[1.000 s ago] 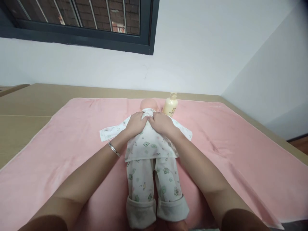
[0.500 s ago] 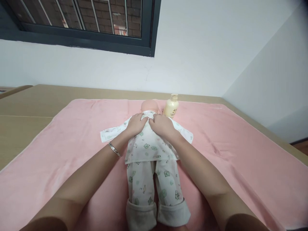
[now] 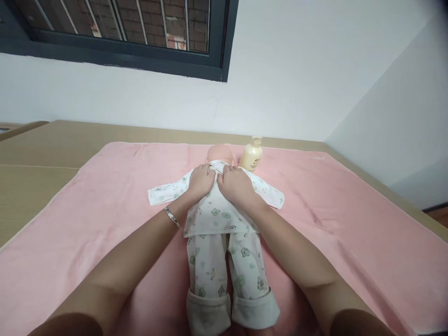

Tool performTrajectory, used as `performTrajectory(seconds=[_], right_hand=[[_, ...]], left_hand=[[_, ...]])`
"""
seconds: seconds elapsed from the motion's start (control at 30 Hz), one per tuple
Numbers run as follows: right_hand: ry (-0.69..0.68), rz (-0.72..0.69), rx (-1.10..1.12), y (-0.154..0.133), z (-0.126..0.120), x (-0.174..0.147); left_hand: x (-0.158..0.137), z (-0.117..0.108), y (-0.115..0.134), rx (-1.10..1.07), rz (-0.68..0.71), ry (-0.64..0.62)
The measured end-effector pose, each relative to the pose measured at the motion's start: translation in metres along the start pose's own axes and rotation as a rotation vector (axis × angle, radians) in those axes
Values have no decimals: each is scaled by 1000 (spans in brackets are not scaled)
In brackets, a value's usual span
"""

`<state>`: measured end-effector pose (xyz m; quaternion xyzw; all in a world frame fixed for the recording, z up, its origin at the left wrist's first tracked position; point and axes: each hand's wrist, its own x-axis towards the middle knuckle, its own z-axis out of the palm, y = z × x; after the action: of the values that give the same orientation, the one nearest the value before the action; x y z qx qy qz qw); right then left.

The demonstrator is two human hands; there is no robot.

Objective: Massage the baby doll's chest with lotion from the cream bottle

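Note:
A baby doll [image 3: 220,153] lies stretched out on a pink blanket [image 3: 115,186], its smooth head at the far end and no face visible. It wears a white top [image 3: 217,219] and matching trousers [image 3: 210,266] printed with small green animals, the trouser legs rolled into wide cuffs. My left hand [image 3: 203,181] rests flat on the upper left of the doll's torso, a silver bracelet [image 3: 172,217] at the wrist. On the upper right lies my right hand [image 3: 235,183], also flat. Both thumbs point inward, slightly apart, near the collar. The fingertips partly curve out of sight over the shoulders.
A cream pump bottle [image 3: 251,155] stands just right of the doll's head. The blanket covers much of a wooden surface [image 3: 38,154] that meets a white wall [image 3: 280,93]. A dark-framed window [image 3: 140,46] with bars is at upper left.
The view has shifted slightly, so the doll and bottle sit a little further right. My left wrist has moved slightly inward. Both hands remain on the doll's upper torso.

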<state>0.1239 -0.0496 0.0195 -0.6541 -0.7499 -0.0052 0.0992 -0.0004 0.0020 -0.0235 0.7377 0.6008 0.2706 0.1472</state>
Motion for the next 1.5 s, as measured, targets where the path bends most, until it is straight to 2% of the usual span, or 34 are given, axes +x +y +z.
performTrajectory(seconds=[0.1, 0.33, 0.57, 0.67, 0.8, 0.97, 1.1, 1.27, 1.5], right_hand=[[-12, -11, 47, 5, 0, 4], [44, -58, 142, 24, 21, 23], [3, -78, 146, 29, 21, 23], [-48, -113, 139, 35, 17, 26], [-60, -105, 68, 25, 12, 17], [-18, -32, -15, 1, 2, -3], [-70, -56, 78, 13, 1, 7], [-80, -19, 109, 31, 10, 24], [-94, -54, 24, 7, -4, 1]], left_hand=[[-2, 2, -1, 9, -10, 42], [-4, 6, -1, 4, 17, 68], [-14, -7, 12, 169, 107, -34], [-22, -9, 20, 244, 167, -19], [-18, -10, 16, 209, 182, -27], [-6, -19, 3, 64, 73, -128], [-14, -22, 13, 174, 63, -96], [-29, -23, 31, 337, 210, -123], [-13, -23, 15, 117, 135, -103]])
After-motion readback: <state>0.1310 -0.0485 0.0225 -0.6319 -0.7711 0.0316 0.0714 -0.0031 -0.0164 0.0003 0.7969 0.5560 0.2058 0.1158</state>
